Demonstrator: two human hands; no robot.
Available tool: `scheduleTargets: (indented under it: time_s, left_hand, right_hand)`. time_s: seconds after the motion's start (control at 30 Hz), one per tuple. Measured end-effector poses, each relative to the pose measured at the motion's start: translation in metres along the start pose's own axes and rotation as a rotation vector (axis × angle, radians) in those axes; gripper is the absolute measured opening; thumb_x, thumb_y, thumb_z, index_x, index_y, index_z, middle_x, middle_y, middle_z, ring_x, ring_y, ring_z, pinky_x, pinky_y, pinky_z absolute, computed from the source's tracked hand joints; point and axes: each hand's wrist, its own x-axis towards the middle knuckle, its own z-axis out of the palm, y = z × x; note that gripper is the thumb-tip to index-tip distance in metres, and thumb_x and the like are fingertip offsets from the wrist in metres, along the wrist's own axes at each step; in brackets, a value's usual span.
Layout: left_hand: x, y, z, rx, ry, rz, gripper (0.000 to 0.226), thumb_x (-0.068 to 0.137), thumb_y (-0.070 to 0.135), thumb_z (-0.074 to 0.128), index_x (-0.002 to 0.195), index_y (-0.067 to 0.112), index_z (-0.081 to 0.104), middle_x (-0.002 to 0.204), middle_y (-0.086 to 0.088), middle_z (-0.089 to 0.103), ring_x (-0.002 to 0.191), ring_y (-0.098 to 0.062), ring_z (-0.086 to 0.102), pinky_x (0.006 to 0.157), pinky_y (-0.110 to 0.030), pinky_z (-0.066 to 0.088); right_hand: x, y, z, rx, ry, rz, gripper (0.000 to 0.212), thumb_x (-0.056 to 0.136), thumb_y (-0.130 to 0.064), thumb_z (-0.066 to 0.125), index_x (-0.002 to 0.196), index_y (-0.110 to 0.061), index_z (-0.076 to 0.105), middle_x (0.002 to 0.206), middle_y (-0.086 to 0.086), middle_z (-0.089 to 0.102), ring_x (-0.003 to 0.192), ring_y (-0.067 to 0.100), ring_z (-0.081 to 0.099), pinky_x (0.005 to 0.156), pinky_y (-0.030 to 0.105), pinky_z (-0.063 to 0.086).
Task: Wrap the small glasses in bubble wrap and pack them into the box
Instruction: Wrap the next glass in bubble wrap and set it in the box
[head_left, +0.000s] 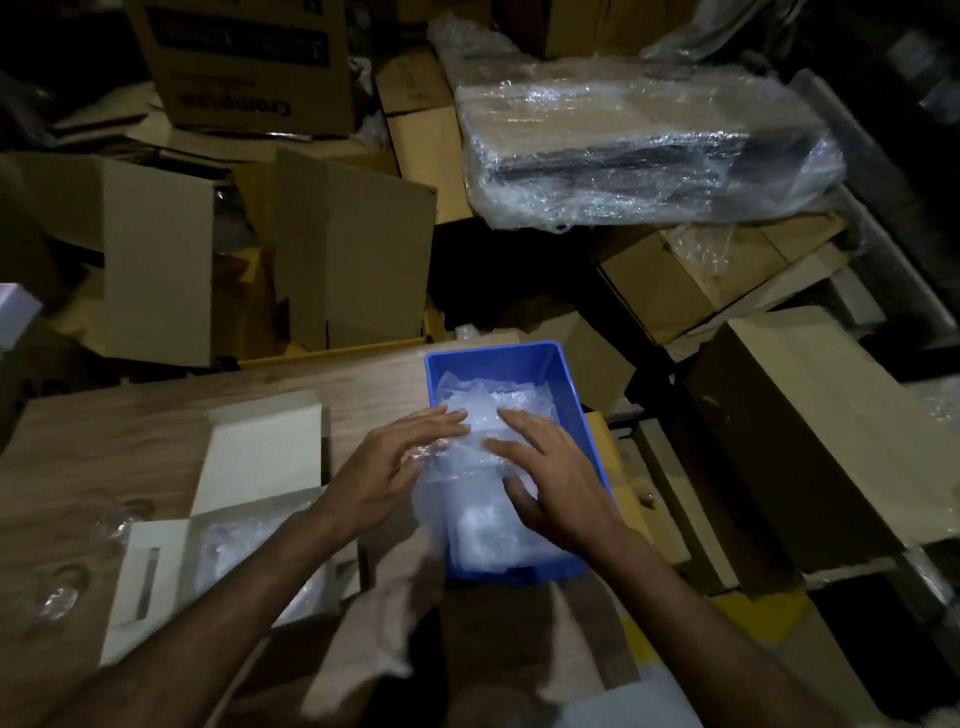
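Two bare hands over a blue plastic tray (566, 374), left hand (387, 480) and right hand (553, 486) spread flat, fingers pressing bubble wrap (480, 457), more wrap beyond the fingertips, white box (156, 571) left of the fingers

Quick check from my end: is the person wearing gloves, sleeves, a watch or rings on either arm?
None that show. The left hand and right hand are bare, no gloves, no rings visible. Both forearms are uncovered to the frame's edge, with no watch or band at the wrists. Dim light limits detail.

bare wooden table (130, 431) left, cardboard boxes (332, 249) crowding behind blue bin (519, 353)
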Motion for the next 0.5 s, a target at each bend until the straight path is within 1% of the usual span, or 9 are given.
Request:
scheduleTargets:
  time_s: [0.07,0.13,0.2,0.23,0.27,0.3,0.4,0.43,0.5]
  left_hand:
    - [-0.013,0.009,-0.018,-0.143,0.086,-0.069,0.041,0.095,-0.007,0.055,0.126,0.016,0.069,0.132,0.007,0.067,0.129,-0.011,0.058,0.109,-0.027,0.045]
    - [-0.025,0.016,-0.034,-0.291,0.208,-0.166,0.037,0.09,-0.016,0.058,0.113,0.008,0.073,0.115,0.004,0.075,0.112,-0.013,0.069,0.096,-0.027,0.054]
    - [-0.037,0.02,-0.047,-0.368,0.368,-0.231,0.011,0.091,0.004,0.067,0.1,0.006,0.073,0.1,0.0,0.077,0.097,-0.012,0.072,0.084,-0.023,0.057]
    - [-0.04,0.023,-0.053,-0.403,0.446,-0.268,0.02,0.092,0.024,0.069,0.097,0.005,0.073,0.097,-0.005,0.077,0.092,-0.014,0.073,0.081,-0.024,0.057]
    - [-0.044,0.025,-0.058,-0.454,0.509,-0.311,0.037,0.094,0.039,0.066,0.096,0.003,0.072,0.093,-0.01,0.076,0.088,-0.019,0.073,0.078,-0.027,0.058]
    - [-0.047,0.029,-0.062,-0.523,0.575,-0.367,0.044,0.095,0.043,0.06,0.094,0.001,0.071,0.088,-0.012,0.075,0.084,-0.023,0.072,0.075,-0.028,0.059]
    - [-0.057,0.028,-0.067,-0.679,0.744,-0.674,0.034,0.104,0.017,0.048,0.075,0.004,0.059,0.069,-0.012,0.062,0.065,-0.027,0.06,0.051,-0.013,0.052]
    - [-0.062,0.023,-0.067,-0.682,0.762,-0.8,0.034,0.105,0.01,0.046,0.072,0.006,0.054,0.068,-0.012,0.057,0.061,-0.026,0.058,0.045,-0.011,0.048]
    - [-0.075,0.007,-0.068,-0.678,0.768,-0.929,0.034,0.105,0.021,0.052,0.073,0.009,0.055,0.063,-0.007,0.058,0.045,-0.018,0.058,0.039,-0.02,0.047]
  right_hand:
    - [0.016,-0.022,-0.008,0.125,0.032,-0.012,0.033,0.094,-0.021,0.062,0.127,-0.023,0.067,0.139,-0.002,0.063,0.133,0.014,0.054,0.117,0.04,0.038]
    - [0.032,-0.049,-0.022,0.294,0.046,0.0,0.021,0.098,-0.023,0.063,0.117,-0.023,0.072,0.114,-0.008,0.073,0.109,0.008,0.066,0.095,0.033,0.052]
    - [0.049,-0.074,-0.035,0.487,0.018,0.029,0.01,0.098,-0.025,0.066,0.102,-0.022,0.075,0.093,-0.008,0.074,0.088,0.006,0.069,0.075,0.028,0.054]
    - [0.059,-0.086,-0.037,0.612,-0.012,0.077,0.009,0.098,-0.025,0.068,0.096,-0.019,0.074,0.087,-0.005,0.074,0.082,0.009,0.07,0.071,0.028,0.055]
    - [0.068,-0.094,-0.036,0.755,-0.038,0.162,0.012,0.096,-0.025,0.07,0.092,-0.015,0.074,0.085,0.0,0.074,0.079,0.012,0.071,0.071,0.029,0.056]
    - [0.076,-0.1,-0.03,0.907,-0.065,0.279,0.016,0.095,-0.027,0.071,0.09,-0.012,0.073,0.085,0.004,0.074,0.079,0.015,0.072,0.073,0.031,0.056]
    - [0.093,-0.118,-0.003,1.381,-0.272,0.729,0.035,0.091,-0.038,0.074,0.107,-0.007,0.074,0.107,0.018,0.074,0.095,0.025,0.072,0.09,0.049,0.057]
    - [0.094,-0.124,0.004,1.529,-0.36,0.872,0.039,0.092,-0.039,0.072,0.113,-0.006,0.074,0.112,0.019,0.074,0.1,0.028,0.073,0.094,0.048,0.057]
    - [0.091,-0.138,0.011,1.734,-0.455,1.03,0.039,0.097,-0.04,0.065,0.105,-0.004,0.078,0.103,0.015,0.077,0.088,0.026,0.076,0.075,0.036,0.063]
